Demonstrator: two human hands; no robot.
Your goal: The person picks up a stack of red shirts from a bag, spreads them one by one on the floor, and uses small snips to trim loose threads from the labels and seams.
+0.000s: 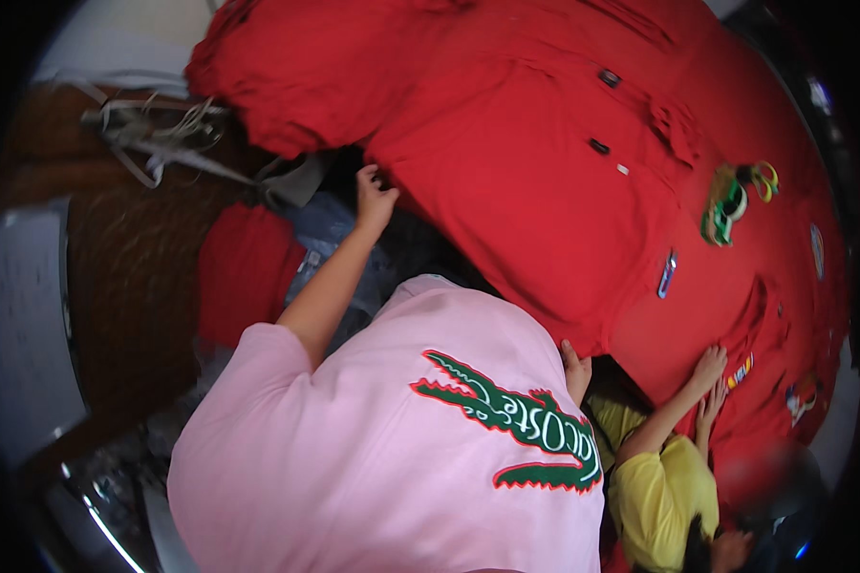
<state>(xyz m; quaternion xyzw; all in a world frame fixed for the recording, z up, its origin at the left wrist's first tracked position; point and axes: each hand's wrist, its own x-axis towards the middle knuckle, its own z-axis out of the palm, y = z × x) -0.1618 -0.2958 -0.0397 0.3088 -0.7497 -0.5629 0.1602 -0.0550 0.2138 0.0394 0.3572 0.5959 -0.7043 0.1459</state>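
A red shirt [535, 201] lies spread over the table in front of me, its lower edge toward my body. My left hand [376, 202] is at the shirt's near left corner, with bent fingers apart and no cloth plainly between them. Low at the near right corner, my right hand [575, 371] is partly hidden by my pink shirt. Its visible fingers close on the red shirt's edge. On the cloth sit a small black piece [599, 146], another black piece [609, 76] and a white tag [622, 170].
Bunched red cloth [296, 76] fills the far left. Right of the shirt are a green tape dispenser [717, 215], yellow-handled scissors [764, 181] and a slim blue cutter [668, 274]. A person in yellow [664, 487] handles red garments at right. White straps [162, 143] hang at left.
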